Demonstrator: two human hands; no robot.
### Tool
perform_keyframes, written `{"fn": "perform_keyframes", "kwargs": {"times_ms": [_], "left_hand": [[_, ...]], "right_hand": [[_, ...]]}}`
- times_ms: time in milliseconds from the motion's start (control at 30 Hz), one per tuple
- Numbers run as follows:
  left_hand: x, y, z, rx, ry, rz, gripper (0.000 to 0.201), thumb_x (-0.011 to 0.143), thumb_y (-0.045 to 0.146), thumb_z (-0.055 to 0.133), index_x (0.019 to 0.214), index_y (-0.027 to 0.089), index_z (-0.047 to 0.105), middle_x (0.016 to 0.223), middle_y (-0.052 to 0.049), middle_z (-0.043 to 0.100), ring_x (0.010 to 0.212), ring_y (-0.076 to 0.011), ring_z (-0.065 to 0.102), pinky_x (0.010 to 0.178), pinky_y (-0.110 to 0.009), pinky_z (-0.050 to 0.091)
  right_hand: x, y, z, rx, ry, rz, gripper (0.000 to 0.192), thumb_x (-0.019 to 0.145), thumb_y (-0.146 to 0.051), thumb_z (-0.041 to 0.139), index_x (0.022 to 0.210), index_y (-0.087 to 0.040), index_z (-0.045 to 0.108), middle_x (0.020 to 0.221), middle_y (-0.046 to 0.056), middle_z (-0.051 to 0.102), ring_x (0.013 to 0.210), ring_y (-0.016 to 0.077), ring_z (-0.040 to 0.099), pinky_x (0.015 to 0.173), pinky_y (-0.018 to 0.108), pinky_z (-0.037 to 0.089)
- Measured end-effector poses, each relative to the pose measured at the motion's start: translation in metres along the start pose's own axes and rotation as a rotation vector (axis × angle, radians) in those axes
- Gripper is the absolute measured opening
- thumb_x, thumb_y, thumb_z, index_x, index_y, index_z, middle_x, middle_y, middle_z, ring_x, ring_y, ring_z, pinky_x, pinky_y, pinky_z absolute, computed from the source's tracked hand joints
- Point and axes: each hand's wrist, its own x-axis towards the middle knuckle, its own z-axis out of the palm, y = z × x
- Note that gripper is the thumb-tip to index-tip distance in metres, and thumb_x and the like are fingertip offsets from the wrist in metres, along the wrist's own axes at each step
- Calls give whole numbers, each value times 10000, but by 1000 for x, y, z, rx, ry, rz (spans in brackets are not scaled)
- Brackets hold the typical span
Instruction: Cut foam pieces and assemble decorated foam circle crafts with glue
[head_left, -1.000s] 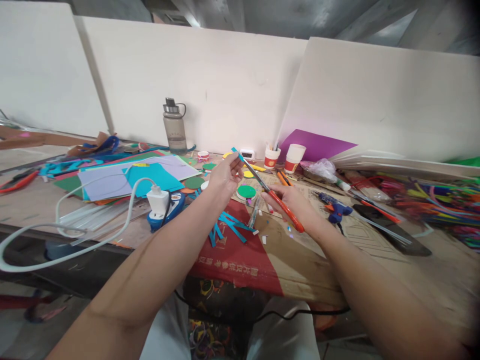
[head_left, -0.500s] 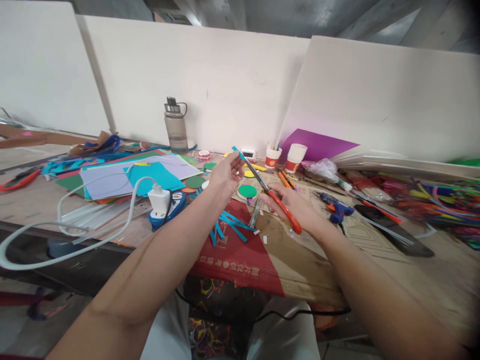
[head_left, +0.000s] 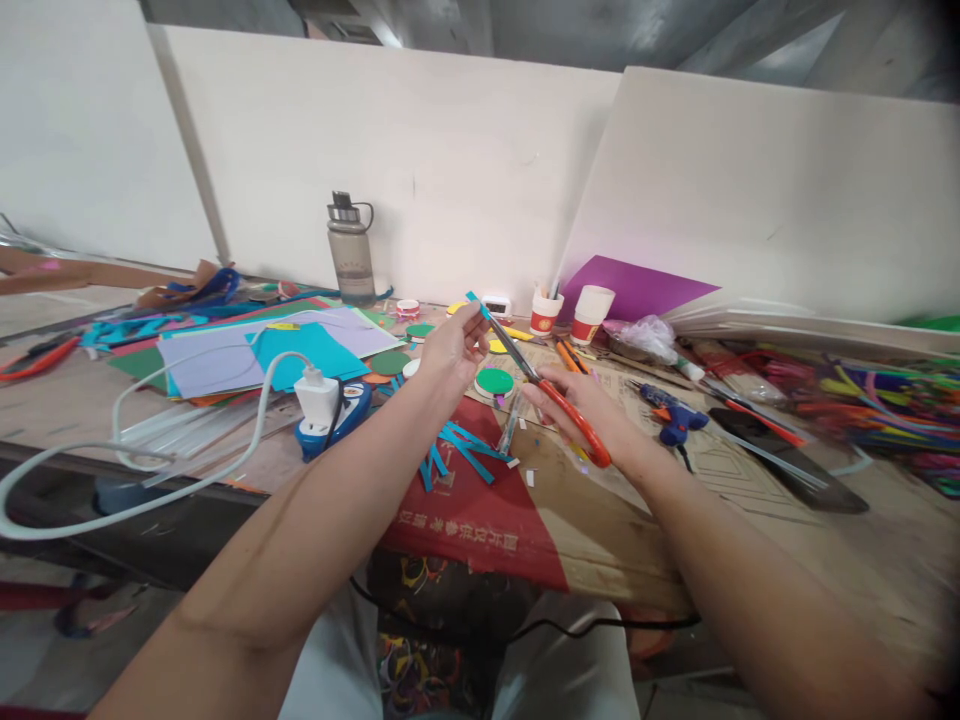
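My left hand [head_left: 457, 345] pinches a small blue paper strip [head_left: 472, 297], its end sticking up past the fingertips. Red-handled scissors [head_left: 568, 412] are gripped in my right hand [head_left: 574, 400]. Their blades point up and left, with the tips at the strip beside my left fingers; whether the blades touch it I cannot tell. Beneath both hands, cut blue paper strips [head_left: 469, 450] lie loosely on a red and brown cardboard sheet [head_left: 480, 535]. Just beyond them sits a round piece with a green top [head_left: 495, 382].
To the left are a white charger [head_left: 317, 398] with a looping cable, coloured paper sheets [head_left: 210, 358] and a water bottle [head_left: 350, 250]. Paper cups [head_left: 592, 315] stand at the back. A blue glue gun [head_left: 679, 420] and several pipe cleaners [head_left: 885, 410] lie right.
The scissors' handles have shifted slightly right and opened a little differently in my right hand. My left hand and the strip stay almost in place.
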Motion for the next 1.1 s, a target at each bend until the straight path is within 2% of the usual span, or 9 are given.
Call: {"fn": "perform_keyframes", "kwargs": {"times_ms": [500, 867, 1100], "left_hand": [[-5, -1, 3, 24, 4, 38, 143, 727, 178, 731, 699, 156, 592, 662, 8, 648, 611, -81, 595, 553, -195, 377], [-9, 1, 5, -29, 23, 20, 131, 791, 126, 657, 675, 137, 596, 634, 8, 638, 579, -64, 582, 520, -189, 354], [-7, 1, 5, -31, 30, 18, 156, 808, 129, 639, 661, 134, 589, 602, 11, 623, 554, -59, 571, 505, -182, 352]], "right_hand": [[0, -2, 1, 44, 2, 31, 393, 894, -540, 510, 681, -218, 433, 585, -33, 455, 520, 111, 419, 494, 252, 339], [2, 1, 2, 22, 2, 21, 350, 888, -482, 513, 676, -222, 414, 578, -44, 415, 505, 104, 392, 472, 247, 317], [2, -4, 2, 45, 0, 36, 353, 869, -510, 540, 690, -227, 430, 580, -44, 438, 496, 112, 418, 480, 252, 346]]}}
